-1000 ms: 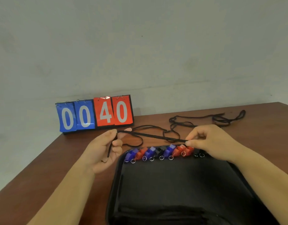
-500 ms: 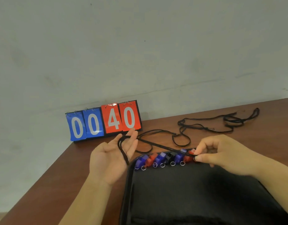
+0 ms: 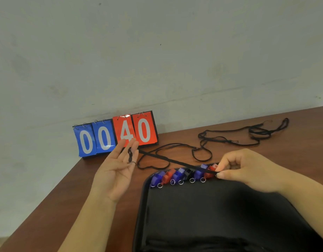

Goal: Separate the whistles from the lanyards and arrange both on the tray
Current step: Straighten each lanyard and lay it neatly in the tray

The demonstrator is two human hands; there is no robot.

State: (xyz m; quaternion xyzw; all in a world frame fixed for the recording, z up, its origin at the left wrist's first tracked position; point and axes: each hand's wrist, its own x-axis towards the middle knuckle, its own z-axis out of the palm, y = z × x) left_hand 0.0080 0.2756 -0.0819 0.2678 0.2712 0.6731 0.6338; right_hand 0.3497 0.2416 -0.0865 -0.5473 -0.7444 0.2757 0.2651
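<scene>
A black tray (image 3: 144, 197) lies on the brown table in front of me. A row of several blue, red and black whistles (image 3: 177, 176) with metal rings lines its far edge. My left hand (image 3: 115, 171) is palm up with straight fingers, left of the tray. The end of a black lanyard (image 3: 171, 160) is looped between its fingers. This lanyard runs taut across to my right hand (image 3: 248, 170), which pinches it between thumb and forefinger over the right end of the whistle row.
More loose black lanyards (image 3: 229, 140) lie tangled on the table (image 3: 66, 206) behind the tray, stretching to the far right. A flip scoreboard (image 3: 115, 135) reading 00 40 stands against the wall, just behind my left hand.
My left hand went from gripping the lanyard to palm up with straight fingers and the cord looped through them. My right hand kept its pinch. The camera view shifted left.
</scene>
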